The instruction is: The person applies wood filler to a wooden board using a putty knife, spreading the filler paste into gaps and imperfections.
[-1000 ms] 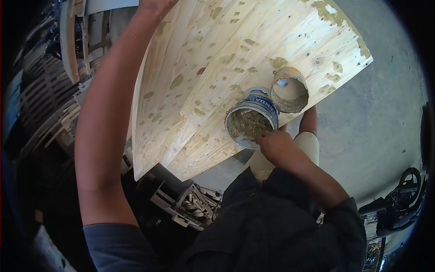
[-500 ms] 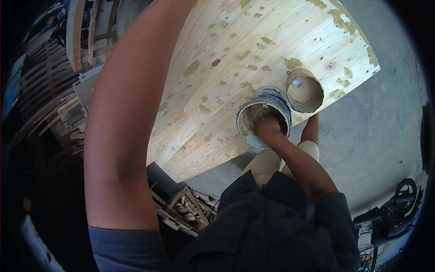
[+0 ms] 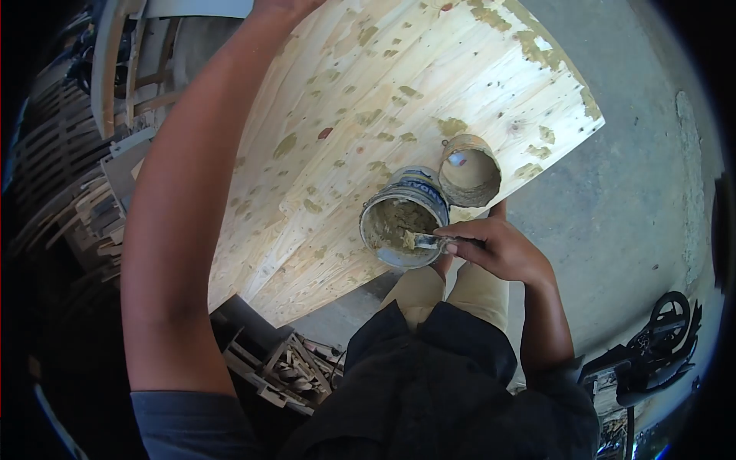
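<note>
My right hand (image 3: 498, 249) pinches the putty knife (image 3: 424, 240), blade pointing left over the filler can (image 3: 399, 222) just beside it; left grip unseen.

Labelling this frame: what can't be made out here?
Head view only:
- Left hand: cut off by the top edge, so its grip on the wood panel is unseen.
- Tool in the right hand: handle hidden by fingers, blade smeared with putty.
- Putty bucket label: too small.
- Second bucket contents: unclear.
</note>
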{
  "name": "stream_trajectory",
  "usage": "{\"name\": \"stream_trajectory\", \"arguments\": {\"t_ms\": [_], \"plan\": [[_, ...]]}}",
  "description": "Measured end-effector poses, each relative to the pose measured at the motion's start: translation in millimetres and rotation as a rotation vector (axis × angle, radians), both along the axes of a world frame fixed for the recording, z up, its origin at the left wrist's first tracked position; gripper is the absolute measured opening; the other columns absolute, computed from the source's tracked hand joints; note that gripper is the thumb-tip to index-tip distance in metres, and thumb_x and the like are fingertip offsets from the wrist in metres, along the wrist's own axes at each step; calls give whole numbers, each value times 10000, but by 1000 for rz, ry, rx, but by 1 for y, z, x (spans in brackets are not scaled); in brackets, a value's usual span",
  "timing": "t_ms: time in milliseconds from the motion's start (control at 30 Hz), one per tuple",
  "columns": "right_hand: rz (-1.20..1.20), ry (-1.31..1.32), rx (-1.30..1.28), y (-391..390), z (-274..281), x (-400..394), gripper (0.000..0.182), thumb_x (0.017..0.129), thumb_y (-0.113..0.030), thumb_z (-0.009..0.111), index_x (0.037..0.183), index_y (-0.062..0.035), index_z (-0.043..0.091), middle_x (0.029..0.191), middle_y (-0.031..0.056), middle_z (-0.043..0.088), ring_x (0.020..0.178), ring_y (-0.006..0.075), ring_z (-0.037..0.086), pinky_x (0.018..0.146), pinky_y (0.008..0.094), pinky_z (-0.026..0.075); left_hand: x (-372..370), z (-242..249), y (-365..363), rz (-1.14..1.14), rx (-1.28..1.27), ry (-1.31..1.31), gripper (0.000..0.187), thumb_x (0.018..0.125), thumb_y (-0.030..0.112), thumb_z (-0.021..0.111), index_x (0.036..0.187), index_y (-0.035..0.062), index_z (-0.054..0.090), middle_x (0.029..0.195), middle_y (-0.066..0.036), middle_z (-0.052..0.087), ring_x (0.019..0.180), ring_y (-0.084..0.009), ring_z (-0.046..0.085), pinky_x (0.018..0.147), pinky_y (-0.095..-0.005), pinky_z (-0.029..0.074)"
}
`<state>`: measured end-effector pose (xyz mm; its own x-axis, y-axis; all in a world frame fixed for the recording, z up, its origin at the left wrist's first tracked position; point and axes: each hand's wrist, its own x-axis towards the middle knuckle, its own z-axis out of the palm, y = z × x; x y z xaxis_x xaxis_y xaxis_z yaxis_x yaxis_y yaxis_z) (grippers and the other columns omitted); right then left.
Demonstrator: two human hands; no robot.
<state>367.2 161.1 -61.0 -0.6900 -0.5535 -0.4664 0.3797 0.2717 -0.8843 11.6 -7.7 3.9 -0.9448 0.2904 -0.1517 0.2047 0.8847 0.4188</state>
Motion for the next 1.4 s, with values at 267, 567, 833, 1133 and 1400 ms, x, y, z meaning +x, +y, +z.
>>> {"name": "stream_trajectory", "arguments": {"t_ms": [267,567,833,1133,1400], "plan": [[-1006,-3,324,158,-95,22,306,988,-132,529,1257,-16,617,900,83,673,803,144,600,718,286,490,-10,-5,-8,83,-143,-41,866,930,726,404,1188,-57,669,1083,-215,711,1048,-316,636,1033,-348,394],[-797,160,1101,220,-201,-24,470,902,-237,618,1371,-206,602,1107,163,661,937,358,684,808,472,547,-4,-11,-9,135,-58,3,855,975,677,365,1089,-114,670,918,-246,712,892,-280,654,927,-382,454],[-524,-62,1142,208,-199,-34,548,785,-295,651,1313,-152,653,1042,184,701,948,362,695,868,468,543,0,-9,-10,119,13,-60,717,1046,536,372,1077,-118,664,856,-200,714,825,-201,629,864,-350,470],[-647,-104,1120,206,-192,-63,487,784,-304,652,1239,-137,705,1048,214,717,976,374,696,891,445,539,4,-6,-7,93,27,-22,669,1060,480,385,994,-129,654,809,-175,706,775,-172,603,799,-340,478],[-799,-141,1093,230,-190,-68,496,754,-331,670,1202,-125,719,1035,192,729,954,366,705,877,451,551,4,-7,-11,100,-63,39,662,1059,475,394,982,-128,658,805,-171,697,756,-180,594,791,-351,475]]}}
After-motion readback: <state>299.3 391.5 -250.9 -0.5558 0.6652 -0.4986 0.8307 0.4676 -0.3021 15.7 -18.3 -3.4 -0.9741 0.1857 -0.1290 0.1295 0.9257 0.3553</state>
